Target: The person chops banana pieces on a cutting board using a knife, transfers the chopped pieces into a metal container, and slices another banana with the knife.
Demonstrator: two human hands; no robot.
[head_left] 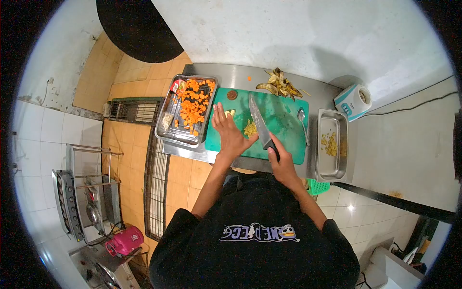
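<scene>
Steel counter (pixel 231 73) | green board (pixel 288 120) on it | knife (pixel 258 117) over board: likely stiff, lightish; hold by handle (pixel 271 147) | left hand (pixel 230 137): fingers extended, nothing gripped | right hand (pixel 283 164): fingers round handle, partly hiding it | yellow bits (pixel 250 128) by knife: likely soft | pale pieces (pixel 232 112) partly behind left hand, unidentifiable from here

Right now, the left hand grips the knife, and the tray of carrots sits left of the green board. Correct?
No: the head view shows the right hand gripping the knife, not the left hand. The tray of carrots does sit left of the green board.
</scene>
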